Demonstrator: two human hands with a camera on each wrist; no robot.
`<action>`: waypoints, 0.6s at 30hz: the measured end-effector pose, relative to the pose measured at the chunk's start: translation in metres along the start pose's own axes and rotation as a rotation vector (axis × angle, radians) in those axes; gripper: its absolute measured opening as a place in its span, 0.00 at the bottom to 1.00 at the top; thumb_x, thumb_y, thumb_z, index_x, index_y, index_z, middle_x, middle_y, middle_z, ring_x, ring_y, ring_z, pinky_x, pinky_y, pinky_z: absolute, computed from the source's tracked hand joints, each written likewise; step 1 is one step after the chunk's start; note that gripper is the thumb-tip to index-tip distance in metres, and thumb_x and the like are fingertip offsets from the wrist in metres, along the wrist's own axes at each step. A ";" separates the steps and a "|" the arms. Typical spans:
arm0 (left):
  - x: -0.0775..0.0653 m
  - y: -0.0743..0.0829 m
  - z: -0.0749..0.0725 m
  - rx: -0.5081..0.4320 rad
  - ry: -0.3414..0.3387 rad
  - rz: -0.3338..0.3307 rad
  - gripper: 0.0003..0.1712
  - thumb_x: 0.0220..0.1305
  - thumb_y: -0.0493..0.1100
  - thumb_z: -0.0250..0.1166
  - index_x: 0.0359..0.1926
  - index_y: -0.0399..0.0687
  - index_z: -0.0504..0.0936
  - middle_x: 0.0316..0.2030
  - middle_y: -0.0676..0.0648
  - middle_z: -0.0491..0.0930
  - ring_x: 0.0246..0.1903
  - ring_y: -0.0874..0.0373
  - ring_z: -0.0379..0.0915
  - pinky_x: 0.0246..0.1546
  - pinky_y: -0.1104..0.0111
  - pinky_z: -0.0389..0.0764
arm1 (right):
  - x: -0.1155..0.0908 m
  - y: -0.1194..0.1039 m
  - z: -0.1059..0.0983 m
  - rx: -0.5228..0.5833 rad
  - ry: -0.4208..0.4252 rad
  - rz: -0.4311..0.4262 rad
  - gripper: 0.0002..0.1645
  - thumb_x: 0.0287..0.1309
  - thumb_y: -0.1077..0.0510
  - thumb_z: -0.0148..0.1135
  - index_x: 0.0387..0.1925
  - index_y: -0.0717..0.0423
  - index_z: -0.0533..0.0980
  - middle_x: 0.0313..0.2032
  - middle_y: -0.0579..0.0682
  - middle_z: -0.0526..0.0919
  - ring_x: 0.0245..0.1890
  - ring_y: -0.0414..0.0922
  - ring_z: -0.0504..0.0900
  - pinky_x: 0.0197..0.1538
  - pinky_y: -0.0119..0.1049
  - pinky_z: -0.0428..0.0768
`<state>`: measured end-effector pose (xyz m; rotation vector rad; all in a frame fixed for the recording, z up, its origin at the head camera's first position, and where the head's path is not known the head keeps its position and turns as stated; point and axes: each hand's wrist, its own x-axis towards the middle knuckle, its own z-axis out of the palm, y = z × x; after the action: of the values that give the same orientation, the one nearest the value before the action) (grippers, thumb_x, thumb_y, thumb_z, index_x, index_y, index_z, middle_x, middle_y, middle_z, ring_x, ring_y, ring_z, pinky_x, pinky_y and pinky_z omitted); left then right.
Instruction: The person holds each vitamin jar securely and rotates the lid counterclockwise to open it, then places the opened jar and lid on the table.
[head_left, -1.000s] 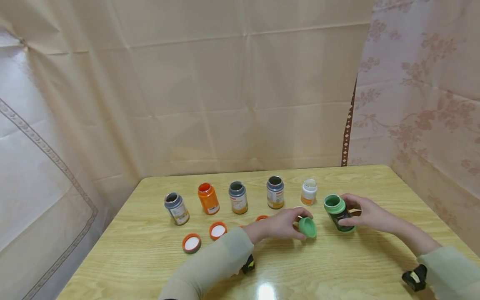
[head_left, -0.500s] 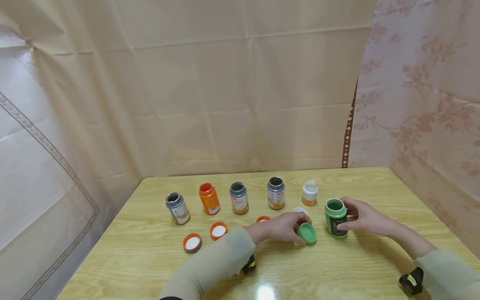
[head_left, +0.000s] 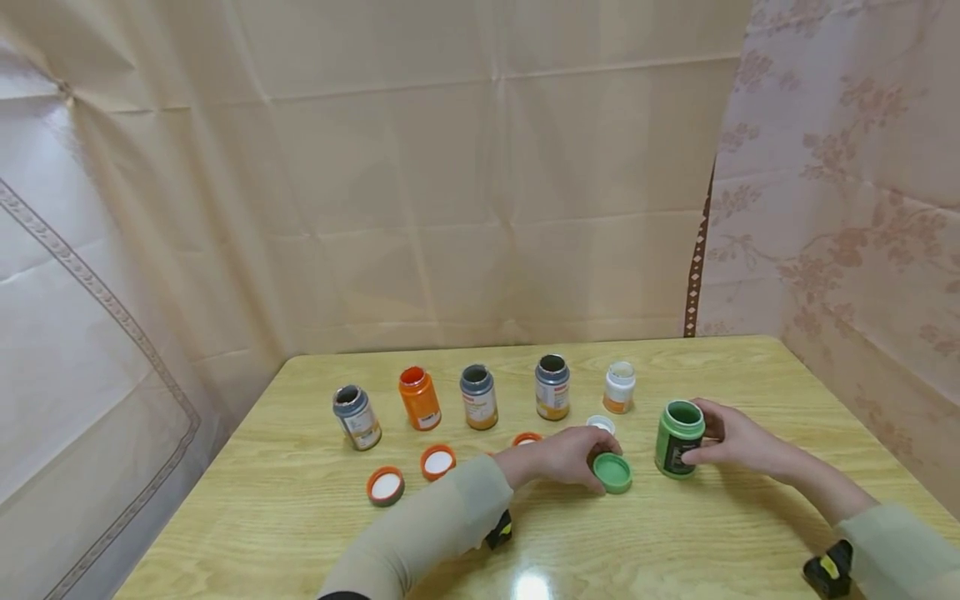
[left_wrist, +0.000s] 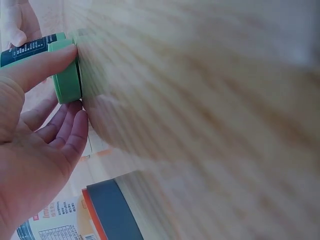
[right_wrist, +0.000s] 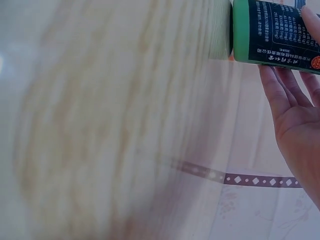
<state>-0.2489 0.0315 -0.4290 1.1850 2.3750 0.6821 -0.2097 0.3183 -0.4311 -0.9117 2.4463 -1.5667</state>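
My left hand (head_left: 564, 457) pinches a round green lid (head_left: 612, 473) by its left edge, thumb on one side and fingertips on the other. The lid lies at table level, hollow side up. To its right, my right hand (head_left: 738, 437) grips an uncapped green bottle (head_left: 666, 452) with a dark printed label, fingers round its far right side. That bottle stands upright with its mouth open. In the left wrist view the thumb presses the rim of the green lid (left_wrist: 66, 80). The right wrist view shows the bottle's base (right_wrist: 242, 35) right at the tabletop.
Behind the hands stand uncapped bottles: grey-necked ones (head_left: 357, 423) (head_left: 480, 404) (head_left: 552, 392), an orange one (head_left: 420, 404) and a small white one (head_left: 618, 390). Orange-rimmed lids (head_left: 386, 485) (head_left: 437, 461) and a white lid (head_left: 600, 424) lie before them. Cloth (head_left: 495, 208) hangs behind the table.
The green bottle has gone from leaning leftward to upright and shifted slightly right in my right hand. My left hand has lowered the green lid from tilted to flat.
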 end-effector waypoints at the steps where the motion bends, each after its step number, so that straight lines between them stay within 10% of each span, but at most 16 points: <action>1: 0.000 0.000 0.000 -0.003 0.003 0.003 0.27 0.50 0.36 0.77 0.52 0.46 0.77 0.40 0.59 0.78 0.41 0.72 0.70 0.47 0.80 0.68 | 0.000 0.000 0.000 -0.004 0.003 -0.007 0.31 0.51 0.72 0.68 0.54 0.78 0.63 0.46 0.33 0.79 0.46 0.30 0.77 0.46 0.27 0.77; 18: -0.003 0.000 -0.003 -0.017 0.024 -0.059 0.33 0.48 0.37 0.78 0.56 0.50 0.75 0.43 0.59 0.77 0.44 0.71 0.70 0.49 0.78 0.70 | 0.000 0.000 -0.001 -0.049 0.015 0.008 0.34 0.49 0.70 0.71 0.54 0.77 0.64 0.46 0.33 0.77 0.46 0.30 0.76 0.43 0.32 0.80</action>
<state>-0.2489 0.0284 -0.4256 1.1010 2.4095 0.6991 -0.2101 0.3185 -0.4305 -0.8996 2.5065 -1.5231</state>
